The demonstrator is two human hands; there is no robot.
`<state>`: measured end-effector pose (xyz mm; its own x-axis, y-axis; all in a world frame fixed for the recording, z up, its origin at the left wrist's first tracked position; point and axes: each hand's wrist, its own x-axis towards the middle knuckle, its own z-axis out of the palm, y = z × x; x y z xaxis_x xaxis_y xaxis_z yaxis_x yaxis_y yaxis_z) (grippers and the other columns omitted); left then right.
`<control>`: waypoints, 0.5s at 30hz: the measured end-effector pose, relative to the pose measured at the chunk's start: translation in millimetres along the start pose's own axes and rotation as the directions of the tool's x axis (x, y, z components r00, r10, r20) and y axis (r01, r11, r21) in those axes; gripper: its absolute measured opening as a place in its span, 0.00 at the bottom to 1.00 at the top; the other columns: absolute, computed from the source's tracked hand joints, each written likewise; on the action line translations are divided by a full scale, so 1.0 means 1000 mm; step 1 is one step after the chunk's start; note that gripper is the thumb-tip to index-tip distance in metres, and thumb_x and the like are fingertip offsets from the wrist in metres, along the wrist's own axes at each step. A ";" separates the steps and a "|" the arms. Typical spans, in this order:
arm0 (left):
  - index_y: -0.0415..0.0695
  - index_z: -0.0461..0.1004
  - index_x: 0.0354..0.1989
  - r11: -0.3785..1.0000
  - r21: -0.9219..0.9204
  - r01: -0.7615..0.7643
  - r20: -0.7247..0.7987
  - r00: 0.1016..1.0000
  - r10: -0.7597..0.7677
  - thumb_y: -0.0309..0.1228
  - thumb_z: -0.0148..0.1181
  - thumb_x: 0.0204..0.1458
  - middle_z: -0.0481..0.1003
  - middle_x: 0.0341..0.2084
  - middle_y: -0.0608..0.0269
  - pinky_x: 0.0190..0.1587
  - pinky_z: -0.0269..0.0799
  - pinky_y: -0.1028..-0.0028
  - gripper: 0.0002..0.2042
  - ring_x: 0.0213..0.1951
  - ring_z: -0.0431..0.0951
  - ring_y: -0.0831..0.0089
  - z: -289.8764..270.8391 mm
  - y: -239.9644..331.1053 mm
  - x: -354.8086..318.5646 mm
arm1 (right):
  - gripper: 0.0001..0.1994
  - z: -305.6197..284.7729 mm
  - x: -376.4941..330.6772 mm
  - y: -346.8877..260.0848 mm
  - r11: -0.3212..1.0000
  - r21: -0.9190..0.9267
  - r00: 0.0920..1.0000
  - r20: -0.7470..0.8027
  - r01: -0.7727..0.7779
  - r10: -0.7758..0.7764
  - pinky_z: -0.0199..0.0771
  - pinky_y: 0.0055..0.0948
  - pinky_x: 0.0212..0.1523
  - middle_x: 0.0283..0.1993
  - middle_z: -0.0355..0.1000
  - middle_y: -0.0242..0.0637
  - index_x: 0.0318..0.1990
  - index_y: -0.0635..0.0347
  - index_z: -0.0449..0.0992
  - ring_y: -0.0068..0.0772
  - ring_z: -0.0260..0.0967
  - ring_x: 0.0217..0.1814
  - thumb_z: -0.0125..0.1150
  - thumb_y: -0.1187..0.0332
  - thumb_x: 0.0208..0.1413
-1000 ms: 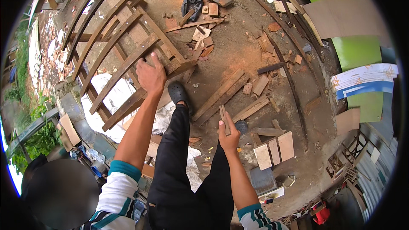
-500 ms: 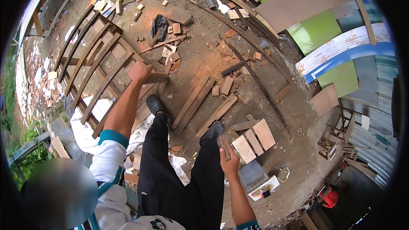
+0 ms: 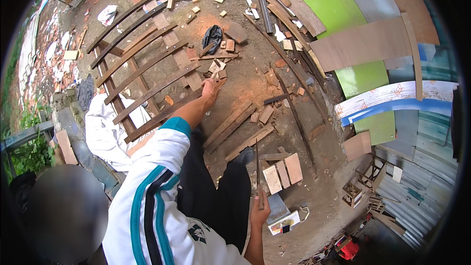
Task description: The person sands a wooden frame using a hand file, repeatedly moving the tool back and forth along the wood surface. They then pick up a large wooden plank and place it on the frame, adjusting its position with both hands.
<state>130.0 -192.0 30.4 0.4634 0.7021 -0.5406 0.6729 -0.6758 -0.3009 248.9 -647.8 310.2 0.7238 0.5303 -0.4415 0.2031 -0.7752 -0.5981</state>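
Left fingers (image 3: pixel 210 83) moved along slatted frame (image 3: pixel 156 93), spread unclear; right fingers (image 3: pixel 265 206) clasp tool (image 3: pixel 258 172).

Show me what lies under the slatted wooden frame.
Under the slatted wooden frame, white sheeting shows at the lower left, and ground through the gaps. Whatever its slats cover cannot be seen.
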 end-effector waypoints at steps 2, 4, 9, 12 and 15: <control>0.48 0.83 0.48 0.999 -0.014 -0.042 -0.034 0.999 0.042 0.35 0.55 0.61 0.79 0.48 0.57 0.41 0.75 0.56 0.13 0.51 0.76 0.56 -0.007 -0.005 -0.001 | 0.22 0.006 -0.010 -0.025 1.000 -0.030 1.000 0.017 -0.003 0.004 0.69 0.37 0.62 0.58 0.76 0.52 0.61 0.71 0.74 0.44 0.73 0.61 0.60 0.65 0.63; 0.48 0.83 0.49 0.977 -0.142 -0.160 0.012 0.987 0.163 0.34 0.54 0.61 0.79 0.50 0.57 0.48 0.72 0.54 0.14 0.53 0.75 0.56 -0.018 -0.021 0.005 | 0.22 0.011 -0.023 -0.054 1.000 -0.006 1.000 0.030 0.001 -0.001 0.69 0.37 0.63 0.59 0.76 0.53 0.60 0.71 0.74 0.44 0.73 0.62 0.60 0.65 0.63; 0.48 0.83 0.48 0.788 -0.613 -0.055 -0.009 0.998 0.063 0.34 0.52 0.60 0.79 0.52 0.57 0.64 0.57 0.55 0.14 0.57 0.74 0.59 -0.009 -0.038 0.000 | 0.24 0.030 -0.053 -0.122 0.999 0.015 0.999 -0.004 -0.046 0.046 0.68 0.38 0.64 0.59 0.75 0.54 0.60 0.72 0.74 0.46 0.72 0.62 0.61 0.62 0.63; 0.46 0.83 0.48 0.666 -0.745 -0.015 0.122 0.980 0.158 0.37 0.53 0.60 0.81 0.49 0.56 0.65 0.53 0.57 0.16 0.57 0.74 0.59 -0.005 -0.051 0.007 | 0.25 0.039 -0.064 -0.140 0.999 -0.010 0.999 -0.037 -0.040 0.039 0.68 0.39 0.64 0.59 0.75 0.54 0.60 0.73 0.74 0.47 0.72 0.62 0.61 0.61 0.63; 0.46 0.83 0.49 0.545 -0.838 0.010 0.178 0.950 0.256 0.41 0.53 0.60 0.82 0.45 0.54 0.65 0.52 0.56 0.17 0.57 0.75 0.59 -0.012 -0.066 0.014 | 0.25 0.047 -0.073 -0.144 0.998 -0.030 0.995 -0.083 -0.051 0.048 0.68 0.39 0.63 0.59 0.75 0.54 0.60 0.73 0.73 0.47 0.72 0.62 0.61 0.61 0.63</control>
<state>98.6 -135.1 52.0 0.5098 0.4547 -0.7303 0.8549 -0.1732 0.4889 136.2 -558.6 397.0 0.7849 0.4619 -0.4130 0.1857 -0.8112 -0.5545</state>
